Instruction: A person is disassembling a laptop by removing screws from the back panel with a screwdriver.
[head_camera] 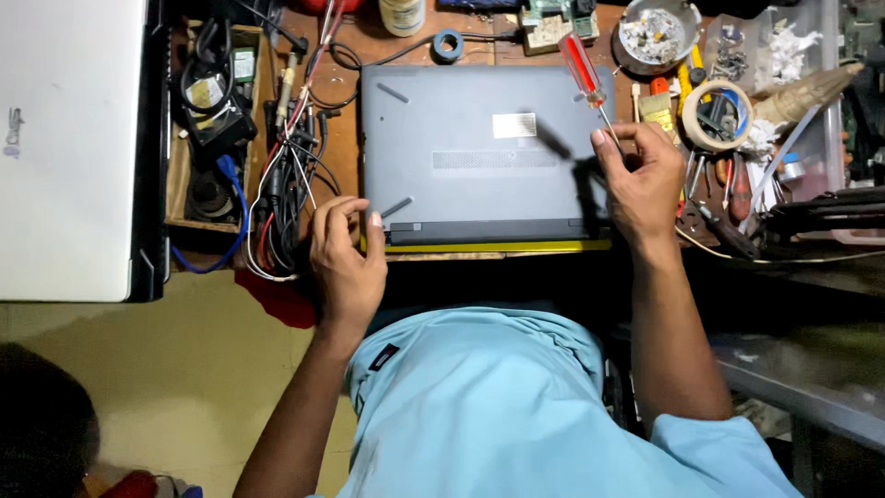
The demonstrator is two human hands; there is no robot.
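Everything here sits around the grey laptop [479, 152], which lies closed and bottom-up on the wooden tabletop [343, 138], its base panel facing the camera and a yellow edge showing along its near side. Well to the left of the laptop a white slab-like device [69, 148] fills the corner, and nearer in an open box of black adapters [210, 120] stands beside a tangle of cables and probes [286, 175] that runs right up to the laptop's left edge. The left hand [346, 258] rests at the laptop's near left corner, fingers loosely curled with the tips pinched toward one another; whether something small lies between them cannot be told. Across the base panel, at the laptop's right edge, the right hand [641, 180] is closed around the thin shaft of a red-handled screwdriver [585, 78], the handle tilted up and away over the panel and the tip hidden behind the fingers. To the right of the laptop lie a roll of tape [719, 115], a bowl of small parts [656, 35] and more loose tools. As a judgement, the work looks early: the base panel is still seated flat with no gap visible, so loosening the screws is in hand and lifting the cover remains undone
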